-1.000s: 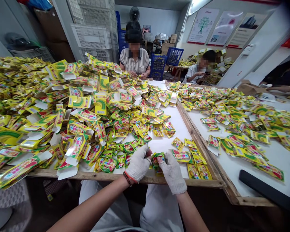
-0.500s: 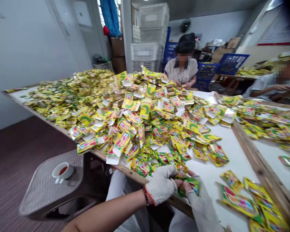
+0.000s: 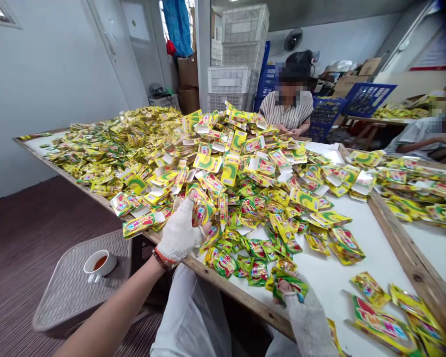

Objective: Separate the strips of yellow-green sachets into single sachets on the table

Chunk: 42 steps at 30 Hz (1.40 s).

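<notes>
My left hand [image 3: 181, 232], in a white fingerless glove, reaches into the pile at the table's near edge. Its thumb and fingers are closed around a small yellow printed box [image 3: 202, 212]. At the lower middle, my right hand [image 3: 295, 297] is gloved too and grips green-and-yellow sachets [image 3: 287, 280] just above the table's wooden rim; how many it holds is hard to tell. Between the hands lie loose green sachets [image 3: 258, 271]. More flat, open-ended yellow boxes [image 3: 230, 169] are heaped behind them.
A wooden strip [image 3: 401, 248] divides the white table on the right. Larger yellow pouches [image 3: 381, 322] lie at lower right. To my left, a grey stool [image 3: 65, 277] carries a white cup [image 3: 100, 264] of reddish-brown liquid. A person [image 3: 288, 109] sits across the table; another is at far right.
My left hand has left the right hand and moved left to a box in the pile. My right hand keeps hold of the sachets. The view has shifted slightly.
</notes>
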Each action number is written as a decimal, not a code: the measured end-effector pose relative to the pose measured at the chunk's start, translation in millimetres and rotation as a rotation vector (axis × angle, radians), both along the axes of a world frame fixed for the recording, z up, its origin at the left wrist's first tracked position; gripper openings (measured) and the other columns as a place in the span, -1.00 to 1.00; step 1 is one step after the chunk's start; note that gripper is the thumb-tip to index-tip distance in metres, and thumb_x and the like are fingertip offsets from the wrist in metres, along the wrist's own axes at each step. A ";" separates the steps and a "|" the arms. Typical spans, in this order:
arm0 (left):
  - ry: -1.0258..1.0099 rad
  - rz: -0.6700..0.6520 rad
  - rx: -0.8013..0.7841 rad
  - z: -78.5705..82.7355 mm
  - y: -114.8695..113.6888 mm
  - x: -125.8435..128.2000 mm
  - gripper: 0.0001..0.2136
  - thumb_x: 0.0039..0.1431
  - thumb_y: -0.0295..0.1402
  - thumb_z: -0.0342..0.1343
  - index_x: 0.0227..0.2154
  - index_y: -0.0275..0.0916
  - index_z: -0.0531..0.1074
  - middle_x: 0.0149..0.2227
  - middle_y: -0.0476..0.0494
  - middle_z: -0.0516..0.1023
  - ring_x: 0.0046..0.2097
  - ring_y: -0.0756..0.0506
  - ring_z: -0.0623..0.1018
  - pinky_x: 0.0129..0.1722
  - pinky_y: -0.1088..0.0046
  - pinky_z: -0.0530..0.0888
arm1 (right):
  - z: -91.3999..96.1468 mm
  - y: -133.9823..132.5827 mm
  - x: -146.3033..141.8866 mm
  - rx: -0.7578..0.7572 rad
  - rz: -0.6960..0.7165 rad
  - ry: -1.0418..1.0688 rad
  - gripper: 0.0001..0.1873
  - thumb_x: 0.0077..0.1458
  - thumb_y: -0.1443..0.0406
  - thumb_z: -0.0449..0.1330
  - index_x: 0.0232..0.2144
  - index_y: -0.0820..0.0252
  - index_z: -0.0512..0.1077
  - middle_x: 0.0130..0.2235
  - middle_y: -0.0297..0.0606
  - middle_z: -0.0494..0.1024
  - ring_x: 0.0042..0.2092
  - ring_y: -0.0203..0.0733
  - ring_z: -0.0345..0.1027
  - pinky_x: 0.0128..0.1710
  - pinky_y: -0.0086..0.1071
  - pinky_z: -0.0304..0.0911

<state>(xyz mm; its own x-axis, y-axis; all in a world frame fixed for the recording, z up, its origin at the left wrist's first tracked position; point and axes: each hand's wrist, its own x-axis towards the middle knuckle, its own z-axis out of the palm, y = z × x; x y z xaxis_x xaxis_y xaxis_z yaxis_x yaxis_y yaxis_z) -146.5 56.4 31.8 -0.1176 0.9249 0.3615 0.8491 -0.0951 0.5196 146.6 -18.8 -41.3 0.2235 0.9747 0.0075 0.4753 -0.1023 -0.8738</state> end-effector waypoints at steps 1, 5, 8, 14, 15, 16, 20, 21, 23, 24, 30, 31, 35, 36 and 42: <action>-0.132 -0.036 0.033 -2.9 -2.4 10.9 -0.22 -0.03 -0.15 0.20 0.23 -0.19 -0.01 0.10 -0.24 0.32 0.11 -0.24 0.36 0.08 0.22 0.32 | -0.8 -2.9 -6.2 0.106 0.014 0.029 -0.70 0.03 0.07 0.13 -0.32 0.15 0.44 -0.31 -0.17 0.60 -0.30 -0.07 0.49 -0.31 -0.28 0.41; -0.585 -0.219 -0.099 -18.8 -16.0 70.9 -0.35 0.06 -0.06 0.13 0.16 -0.19 0.07 -0.07 -0.16 0.45 -0.08 -0.14 0.49 -0.03 0.28 0.41 | -2.6 -15.6 -33.9 0.466 0.199 0.037 -0.85 0.07 0.25 0.16 -0.28 0.13 0.45 0.06 -0.08 0.43 0.03 -0.02 0.37 -0.03 -0.19 0.35; -0.591 -0.313 -0.227 -26.2 -24.9 99.7 -0.48 0.15 -0.02 0.01 0.08 -0.21 0.17 -0.16 -0.16 0.47 -0.15 -0.13 0.51 -0.09 0.26 0.44 | -1.5 -15.9 -33.0 0.451 0.092 -0.022 -0.78 0.09 0.22 0.16 -0.19 0.14 0.42 -0.06 -0.07 0.52 -0.04 -0.03 0.42 -0.05 -0.17 0.35; 0.206 -0.573 0.089 -16.5 -30.7 102.2 -0.12 -0.24 -0.07 0.30 0.19 -0.18 0.10 0.23 -0.36 0.09 0.27 -0.46 0.03 0.21 -0.15 -0.07 | 25.5 -10.3 12.5 0.070 0.122 0.113 -0.69 0.10 0.11 0.14 -0.18 0.18 0.42 -0.18 -0.13 0.55 -0.16 -0.08 0.44 -0.14 -0.24 0.37; 0.315 -0.656 0.063 -14.9 -31.1 103.8 -0.18 -0.25 -0.16 0.31 0.15 -0.16 0.15 0.20 -0.33 0.16 0.25 -0.45 0.07 0.21 -0.17 -0.12 | 29.8 -11.0 16.6 0.040 0.151 0.158 -0.69 0.09 0.11 0.15 -0.18 0.18 0.41 -0.19 -0.14 0.55 -0.18 -0.10 0.44 -0.16 -0.26 0.38; 0.391 -0.715 0.016 -14.5 -31.6 106.7 -0.26 -0.23 -0.26 0.30 0.10 -0.15 0.21 0.14 -0.28 0.26 0.21 -0.41 0.16 0.21 -0.15 -0.11 | 32.7 -12.1 18.7 0.015 0.150 0.206 -0.68 0.08 0.11 0.16 -0.19 0.18 0.41 -0.22 -0.16 0.55 -0.23 -0.12 0.45 -0.21 -0.29 0.39; 0.416 -0.671 -0.151 -23.4 -36.3 124.2 -0.50 -0.17 -0.38 0.22 -0.06 -0.23 0.31 -0.06 -0.21 0.39 -0.03 -0.24 0.37 0.03 0.15 0.30 | 30.2 -14.7 15.0 0.028 -0.145 0.373 -0.68 0.08 0.04 0.13 -0.30 0.16 0.33 -0.42 -0.33 0.47 -0.50 -0.25 0.35 -0.55 -0.41 0.31; 0.389 -0.626 -0.163 -27.2 -38.1 128.2 -0.51 -0.15 -0.34 0.22 -0.07 -0.24 0.30 -0.05 -0.22 0.37 -0.05 -0.24 0.37 -0.04 0.20 0.35 | 27.0 -14.5 13.2 0.067 -0.232 0.396 -0.69 0.10 0.02 0.11 -0.30 0.14 0.31 -0.44 -0.36 0.44 -0.53 -0.28 0.32 -0.59 -0.43 0.28; 0.334 -0.567 -0.165 -34.2 -41.7 134.4 -0.52 -0.13 -0.25 0.23 -0.09 -0.22 0.29 -0.05 -0.22 0.36 -0.06 -0.24 0.36 -0.10 0.23 0.37 | 19.9 -13.4 10.4 0.135 -0.332 0.389 -0.69 0.14 0.01 0.05 -0.30 0.12 0.27 -0.42 -0.37 0.43 -0.54 -0.30 0.30 -0.58 -0.43 0.28; 0.308 -0.552 -0.164 -36.9 -43.3 136.5 -0.53 -0.11 -0.21 0.23 -0.11 -0.22 0.29 -0.06 -0.21 0.36 -0.07 -0.23 0.36 -0.11 0.24 0.38 | 16.7 -12.9 9.8 0.152 -0.352 0.352 -0.68 0.15 0.00 0.03 -0.30 0.12 0.27 -0.41 -0.35 0.43 -0.53 -0.29 0.31 -0.56 -0.42 0.28; 0.207 -0.581 -0.147 -41.1 -44.1 135.3 -0.56 -0.09 -0.19 0.23 -0.14 -0.21 0.28 -0.09 -0.20 0.33 -0.08 -0.23 0.36 -0.13 0.25 0.38 | 11.7 -14.0 18.3 0.159 -0.188 -0.107 -0.69 0.14 0.06 0.04 -0.29 0.18 0.37 -0.34 -0.16 0.53 -0.33 -0.14 0.41 -0.35 -0.34 0.32; 0.207 -0.629 -0.143 -41.2 -43.0 134.1 -0.56 -0.11 -0.23 0.24 -0.15 -0.20 0.28 -0.10 -0.19 0.33 -0.09 -0.22 0.36 -0.14 0.26 0.39 | 13.0 -14.1 20.9 0.146 -0.117 -0.173 -0.70 0.15 0.08 0.04 -0.30 0.17 0.38 -0.33 -0.16 0.54 -0.32 -0.13 0.42 -0.32 -0.34 0.32; 0.205 -0.794 -0.117 -45.5 -39.0 133.1 -0.53 -0.14 -0.30 0.25 -0.10 -0.19 0.28 -0.10 -0.18 0.32 -0.07 -0.21 0.35 -0.10 0.24 0.38 | 14.1 -11.7 25.1 0.102 0.007 -0.437 -0.67 0.18 0.10 0.00 -0.31 0.19 0.44 -0.34 -0.12 0.56 -0.29 -0.08 0.44 -0.28 -0.29 0.32; 0.195 -0.798 -0.115 -47.3 -38.4 134.1 -0.52 -0.14 -0.31 0.24 -0.09 -0.20 0.28 -0.09 -0.19 0.32 -0.06 -0.22 0.34 -0.09 0.23 0.38 | 12.5 -10.7 24.1 0.118 -0.030 -0.495 -0.64 0.18 0.10 -0.01 -0.28 0.21 0.45 -0.30 -0.07 0.56 -0.26 -0.04 0.45 -0.25 -0.25 0.32; 0.158 -0.711 -0.141 -51.5 -37.6 137.0 -0.55 -0.13 -0.34 0.22 -0.11 -0.20 0.29 -0.10 -0.18 0.33 -0.09 -0.21 0.35 -0.10 0.23 0.38 | 6.9 -12.7 25.1 0.117 -0.024 -0.365 -0.53 0.21 0.08 -0.04 0.01 0.25 0.35 -0.01 0.02 0.48 0.03 0.00 0.35 0.03 -0.14 0.25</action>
<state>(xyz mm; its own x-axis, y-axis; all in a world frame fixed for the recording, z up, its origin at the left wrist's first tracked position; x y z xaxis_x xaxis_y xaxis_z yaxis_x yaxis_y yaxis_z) -9.5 18.8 -19.7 0.5708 0.7973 0.1964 0.6730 -0.5912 0.4444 171.8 -31.4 -34.3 0.2085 0.9570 0.2019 0.7562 -0.0268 -0.6538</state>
